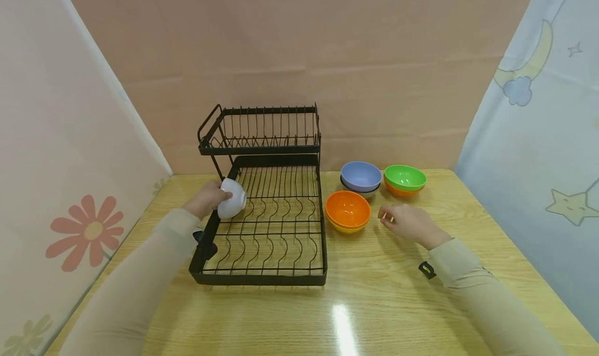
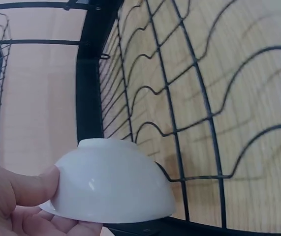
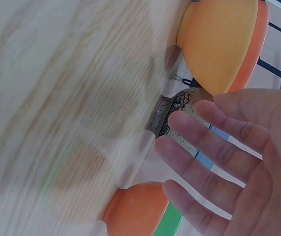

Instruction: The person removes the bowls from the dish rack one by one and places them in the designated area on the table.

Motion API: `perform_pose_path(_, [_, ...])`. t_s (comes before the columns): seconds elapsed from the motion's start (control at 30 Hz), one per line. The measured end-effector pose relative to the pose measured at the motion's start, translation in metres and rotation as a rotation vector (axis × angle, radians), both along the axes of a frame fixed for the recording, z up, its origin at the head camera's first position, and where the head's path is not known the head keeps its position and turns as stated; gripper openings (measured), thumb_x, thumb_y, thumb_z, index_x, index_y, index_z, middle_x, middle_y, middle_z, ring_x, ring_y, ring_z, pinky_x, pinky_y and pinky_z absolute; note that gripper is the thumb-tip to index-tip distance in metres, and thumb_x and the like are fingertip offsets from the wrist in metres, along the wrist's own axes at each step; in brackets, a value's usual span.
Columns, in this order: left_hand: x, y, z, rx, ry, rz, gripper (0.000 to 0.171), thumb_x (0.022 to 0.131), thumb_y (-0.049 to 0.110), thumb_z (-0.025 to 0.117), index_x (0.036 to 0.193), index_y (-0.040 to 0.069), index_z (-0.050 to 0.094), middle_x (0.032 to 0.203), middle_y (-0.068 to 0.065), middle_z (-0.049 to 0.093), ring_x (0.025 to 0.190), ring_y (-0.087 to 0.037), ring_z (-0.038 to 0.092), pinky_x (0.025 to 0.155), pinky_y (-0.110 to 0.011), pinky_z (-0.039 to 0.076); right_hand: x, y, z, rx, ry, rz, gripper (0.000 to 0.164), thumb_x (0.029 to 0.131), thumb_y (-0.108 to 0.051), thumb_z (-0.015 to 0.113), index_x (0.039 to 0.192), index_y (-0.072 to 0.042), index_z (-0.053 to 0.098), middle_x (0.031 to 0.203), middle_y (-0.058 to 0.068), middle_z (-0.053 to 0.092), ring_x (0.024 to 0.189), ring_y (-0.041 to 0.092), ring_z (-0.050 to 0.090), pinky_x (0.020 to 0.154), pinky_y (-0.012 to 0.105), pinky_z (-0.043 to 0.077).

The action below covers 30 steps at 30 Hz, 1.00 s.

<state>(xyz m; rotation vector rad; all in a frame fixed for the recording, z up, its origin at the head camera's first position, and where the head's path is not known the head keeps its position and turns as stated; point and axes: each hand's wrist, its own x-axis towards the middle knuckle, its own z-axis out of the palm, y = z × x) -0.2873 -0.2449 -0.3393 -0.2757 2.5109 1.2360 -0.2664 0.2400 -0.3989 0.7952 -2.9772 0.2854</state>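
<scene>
A white bowl stands on its side at the left edge of the black dish rack, in the lower tier. My left hand pinches its rim, thumb on the outer wall, as the left wrist view shows with the bowl against the rack wires. To the right of the rack, my right hand hovers over the table with nothing in it. Its fingers are loosely bent beside an orange bowl nested in a yellow bowl.
Behind are a blue bowl stacked on a patterned bowl, and a green bowl on an orange one. The rack's upper tier rises at the back. Curtains flank the wooden table.
</scene>
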Motion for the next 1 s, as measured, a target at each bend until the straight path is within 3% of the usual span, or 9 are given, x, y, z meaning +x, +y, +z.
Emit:
perform_pose_path(0.13, [-0.002,0.001,0.003,0.087,-0.006,0.012,0.062,0.104,0.012,0.043,0.150,-0.010,0.010,0.154,-0.030,0.022,0.140,-0.043,0.029,0.111,-0.051,0.032,0.000,0.000,0.000,0.005,-0.010,-0.006,0.009,0.091,-0.017,0.061,0.097,-0.012,0.067,0.084,0.000,0.070,0.072,0.014,0.063,0.055,0.032,0.049])
perform_pose_path(0.23, [-0.003,0.008,0.007,0.150,-0.010,-0.027,0.061,0.104,0.012,0.043,0.151,-0.008,0.009,0.154,-0.028,0.023,0.141,-0.042,0.029,0.112,-0.050,0.032,0.000,0.001,0.001,0.008,-0.024,-0.016,0.010,0.092,-0.017,0.061,0.098,-0.012,0.066,0.085,0.000,0.070,0.074,0.014,0.064,0.056,0.033,0.050])
perform_pose_path(0.33, [0.000,0.022,0.011,0.195,0.013,-0.137,0.060,0.103,0.010,0.044,0.151,-0.007,0.012,0.153,-0.028,0.025,0.140,-0.043,0.031,0.111,-0.051,0.033,-0.001,0.002,0.002,0.007,-0.035,-0.024,0.010,0.092,-0.017,0.060,0.098,-0.012,0.066,0.086,0.000,0.070,0.074,0.015,0.064,0.056,0.034,0.050])
perform_pose_path(0.43, [0.011,0.045,0.016,0.130,0.110,-0.295,0.054,0.102,0.009,0.047,0.148,-0.008,0.026,0.147,-0.029,0.037,0.133,-0.043,0.041,0.106,-0.054,0.039,-0.001,0.003,0.002,0.008,-0.041,-0.028,0.009,0.092,-0.018,0.060,0.098,-0.013,0.066,0.085,-0.001,0.070,0.074,0.014,0.064,0.056,0.034,0.049])
perform_pose_path(0.5, [0.023,0.063,0.021,0.007,0.228,-0.400,0.048,0.100,0.009,0.051,0.143,-0.007,0.038,0.138,-0.027,0.048,0.124,-0.040,0.051,0.100,-0.052,0.045,-0.001,0.003,0.001,0.009,-0.042,-0.023,0.009,0.092,-0.018,0.060,0.098,-0.014,0.066,0.085,-0.001,0.069,0.074,0.014,0.064,0.056,0.033,0.049])
perform_pose_path(0.63, [0.053,0.102,0.032,-0.338,0.521,-0.613,0.038,0.097,0.011,0.057,0.134,0.001,0.050,0.121,-0.020,0.063,0.096,-0.028,0.065,0.079,-0.038,0.056,-0.001,0.004,-0.001,0.009,-0.029,-0.013,0.007,0.092,-0.018,0.061,0.096,-0.014,0.065,0.085,-0.001,0.069,0.074,0.013,0.063,0.057,0.033,0.050])
perform_pose_path(0.77, [0.076,0.127,0.033,-0.644,0.961,-0.806,0.027,0.093,0.010,0.064,0.118,0.006,0.057,0.101,-0.010,0.072,0.074,-0.017,0.067,0.068,-0.028,0.057,0.000,0.003,-0.003,0.010,-0.015,-0.012,0.006,0.091,-0.018,0.061,0.095,-0.015,0.065,0.084,-0.002,0.069,0.073,0.013,0.063,0.057,0.033,0.049])
perform_pose_path(0.9, [0.082,0.137,0.026,-0.793,1.391,-0.869,0.019,0.088,0.013,0.071,0.105,0.011,0.062,0.092,-0.001,0.074,0.077,-0.013,0.069,0.075,-0.025,0.057,0.000,0.002,-0.003,0.014,-0.012,-0.015,0.006,0.091,-0.018,0.061,0.095,-0.016,0.065,0.083,-0.003,0.069,0.073,0.013,0.063,0.056,0.033,0.048])
perform_pose_path(1.0, [0.082,0.138,0.022,-0.819,1.515,-0.898,0.018,0.086,0.012,0.074,0.100,0.013,0.063,0.090,0.002,0.073,0.079,-0.012,0.069,0.077,-0.024,0.056,0.001,0.002,-0.002,0.023,-0.013,-0.016,0.006,0.091,-0.018,0.061,0.094,-0.016,0.065,0.082,-0.003,0.069,0.072,0.013,0.063,0.055,0.033,0.048])
